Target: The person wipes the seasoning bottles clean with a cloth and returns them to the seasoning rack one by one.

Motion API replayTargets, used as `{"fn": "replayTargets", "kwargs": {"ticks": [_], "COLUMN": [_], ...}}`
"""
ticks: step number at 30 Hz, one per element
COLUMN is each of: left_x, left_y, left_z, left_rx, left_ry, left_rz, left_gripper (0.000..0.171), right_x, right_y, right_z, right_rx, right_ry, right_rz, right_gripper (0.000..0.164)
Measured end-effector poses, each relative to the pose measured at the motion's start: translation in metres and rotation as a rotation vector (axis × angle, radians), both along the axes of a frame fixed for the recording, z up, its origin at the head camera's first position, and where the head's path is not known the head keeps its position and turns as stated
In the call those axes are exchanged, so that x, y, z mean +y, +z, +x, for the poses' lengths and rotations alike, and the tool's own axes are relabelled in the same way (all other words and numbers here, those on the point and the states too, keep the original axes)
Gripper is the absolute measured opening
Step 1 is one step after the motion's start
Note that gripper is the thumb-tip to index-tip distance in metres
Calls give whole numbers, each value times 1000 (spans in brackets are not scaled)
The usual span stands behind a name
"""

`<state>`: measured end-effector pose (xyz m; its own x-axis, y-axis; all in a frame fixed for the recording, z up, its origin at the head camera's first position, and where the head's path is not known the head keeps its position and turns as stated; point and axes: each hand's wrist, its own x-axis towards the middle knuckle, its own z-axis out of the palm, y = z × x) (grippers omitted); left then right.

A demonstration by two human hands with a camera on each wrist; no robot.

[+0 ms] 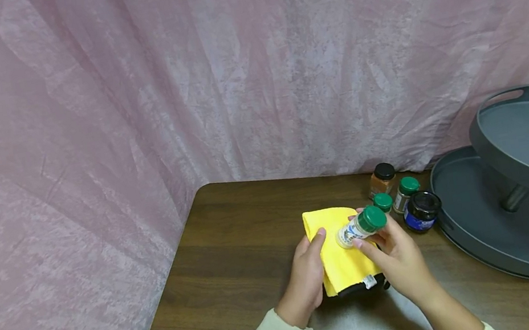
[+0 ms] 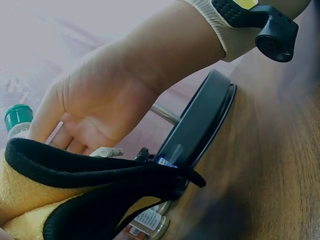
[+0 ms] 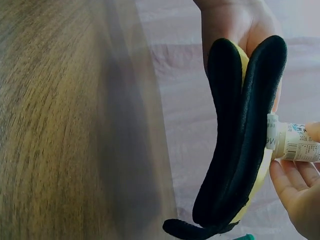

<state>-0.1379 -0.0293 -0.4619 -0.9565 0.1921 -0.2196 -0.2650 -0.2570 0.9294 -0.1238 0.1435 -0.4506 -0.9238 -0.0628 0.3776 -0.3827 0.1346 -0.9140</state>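
Note:
My left hand [image 1: 305, 277] grips a folded yellow cloth [image 1: 339, 266] by its left side, thumb on top, above the wooden table. Black edging [image 3: 255, 130] and a white tag [image 1: 369, 281] show along the cloth's near end. In my right hand [image 1: 405, 267] is a small spice jar [image 1: 353, 232] with a green lid [image 1: 373, 218] and a printed label, tilted with its base toward the cloth. The right wrist view has the jar's base [image 3: 281, 141] right at the cloth's face, thumb and fingers around the jar's body.
Beyond the right hand stand a black-lidded orange jar [image 1: 381, 180], two green-lidded jars [image 1: 406, 193] and a dark jar with a blue label [image 1: 422, 212]. A grey two-tier round tray [image 1: 485, 245] is at the right. Pink curtain [image 1: 250, 75] hangs behind the table [image 1: 234, 239].

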Motion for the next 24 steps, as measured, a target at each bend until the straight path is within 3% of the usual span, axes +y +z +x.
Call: {"fn": "replayTargets", "kwargs": {"ticks": [18,24], "left_x": [-8,-8], "left_y": [9,8], "left_z": [-2,-2], "left_rx": [-12,1], "left_ry": [9,13], "left_rz": [1,19], "left_gripper": [46,47], "right_x": [6,4], "right_y": [2,3], "right_z": [-4,-1], "right_rx": [18,-25], "right_ry": [9,9], "right_rz": [-66,-76], "right_gripper": [55,53]}}
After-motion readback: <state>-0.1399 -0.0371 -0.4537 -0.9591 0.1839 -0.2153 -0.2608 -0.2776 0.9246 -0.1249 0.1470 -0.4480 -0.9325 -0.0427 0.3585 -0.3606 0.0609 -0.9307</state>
